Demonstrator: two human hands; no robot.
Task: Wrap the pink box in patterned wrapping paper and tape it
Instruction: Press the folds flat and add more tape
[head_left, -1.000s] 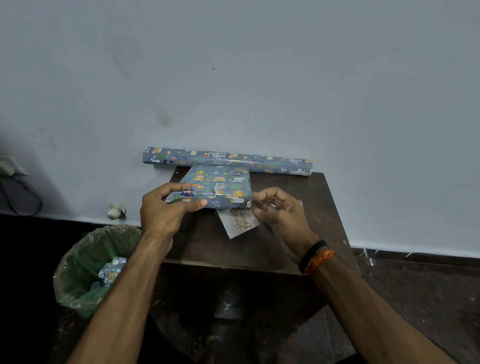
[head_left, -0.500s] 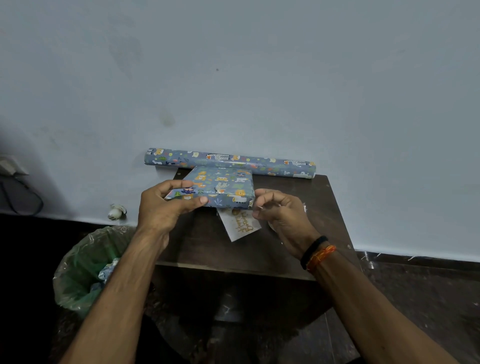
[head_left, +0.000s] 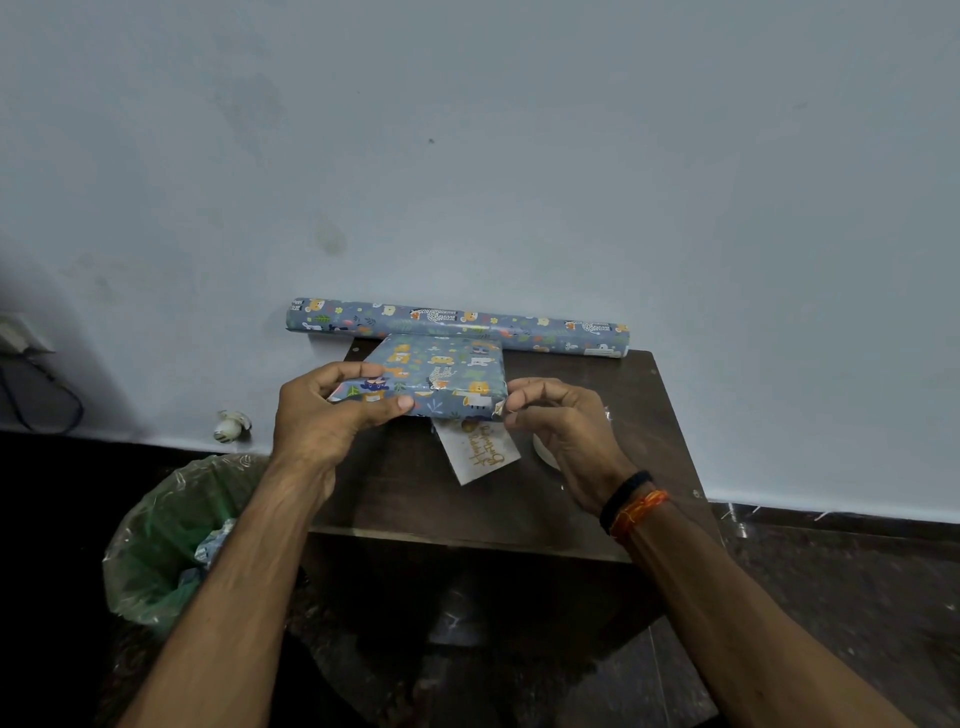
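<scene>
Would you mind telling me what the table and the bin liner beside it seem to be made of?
The table looks like dark brown wood or wood laminate with a matte finish: flat top, straight front edge, dull reflections. The bin liner appears to be thin translucent green plastic film: it is crinkled, glossy, and shows paper scraps through it.

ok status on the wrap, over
Left hand grips wrapped box, held above table. Right hand fingers pinching at its right end flap. Greeting card lies beneath; nothing blocking.

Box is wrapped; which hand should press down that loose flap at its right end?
Right. The right hand already pinches at the right end of the wrapped box, while the left hand grips its left end, steadying it.
</scene>
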